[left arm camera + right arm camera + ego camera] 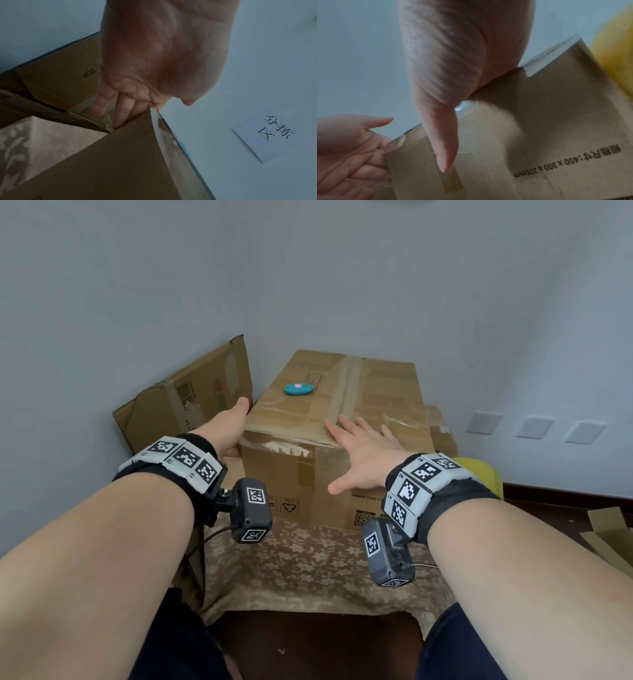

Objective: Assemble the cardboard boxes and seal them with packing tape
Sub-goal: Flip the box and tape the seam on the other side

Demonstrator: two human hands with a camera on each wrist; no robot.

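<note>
Head view evenly lit; both wrist views dim, blurred.

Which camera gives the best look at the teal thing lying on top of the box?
The head view: the teal object lies in full sight on the taped box. The left wrist view catches only a teal sliver at the box's top edge; the right wrist view shows none.

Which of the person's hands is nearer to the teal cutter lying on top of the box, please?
Left. The left hand rests on the box's left side, just below the teal cutter; the right hand lies flat near the front edge, farther away.
</note>
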